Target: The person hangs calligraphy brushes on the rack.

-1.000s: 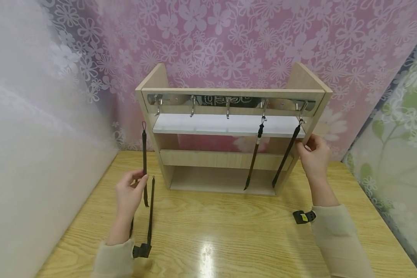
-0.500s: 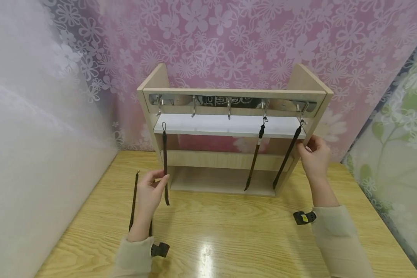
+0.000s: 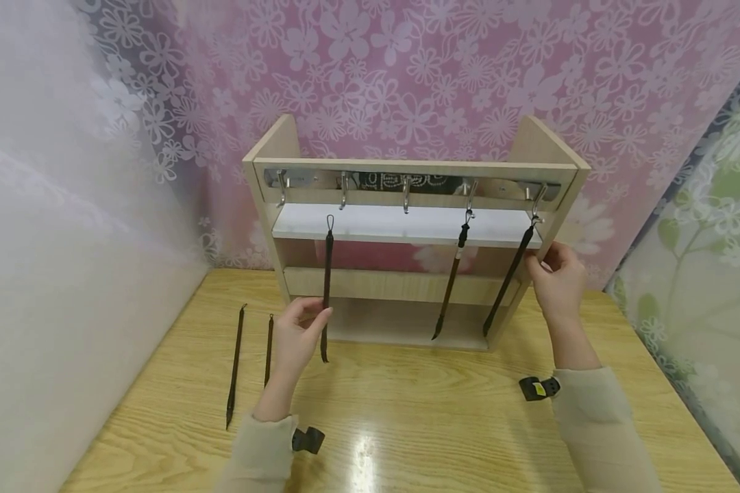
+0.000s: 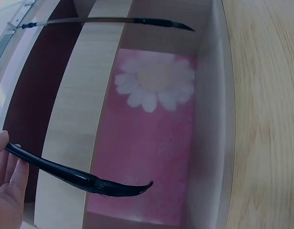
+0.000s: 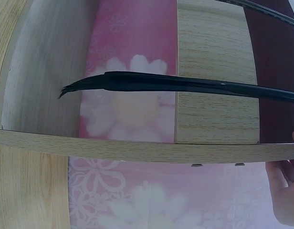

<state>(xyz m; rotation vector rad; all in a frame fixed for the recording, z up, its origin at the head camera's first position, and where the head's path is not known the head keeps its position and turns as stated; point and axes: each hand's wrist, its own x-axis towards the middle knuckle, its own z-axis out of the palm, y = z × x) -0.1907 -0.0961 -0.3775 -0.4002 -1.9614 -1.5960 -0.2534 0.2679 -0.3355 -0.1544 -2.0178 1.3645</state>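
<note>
My left hand point(image 3: 299, 335) pinches a dark calligraphy brush point(image 3: 328, 274) by its handle, loop upward and bristles down, in front of the wooden rack point(image 3: 413, 164). The brush's loop is below the second hook point(image 3: 343, 192) from the left, apart from it. In the left wrist view the bristle end point(image 4: 123, 187) of this brush points to the right. My right hand point(image 3: 558, 281) grips the right side panel of the rack. A brown-handled brush point(image 3: 450, 284) hangs from the fourth hook and a dark brush point(image 3: 508, 281) from the rightmost one.
Two more brushes lie on the wooden table point(image 3: 407, 411) at the left: one dark brush point(image 3: 236, 366) and another point(image 3: 268, 349) partly behind my left forearm. A white shelf point(image 3: 395, 222) sits behind the hooks. Flowered cloth point(image 3: 395, 75) stands behind the rack.
My left hand has carried its brush rightward from left of the rack to below the second hook. The brushes on the table have come into fuller view. My right hand stays on the side panel.
</note>
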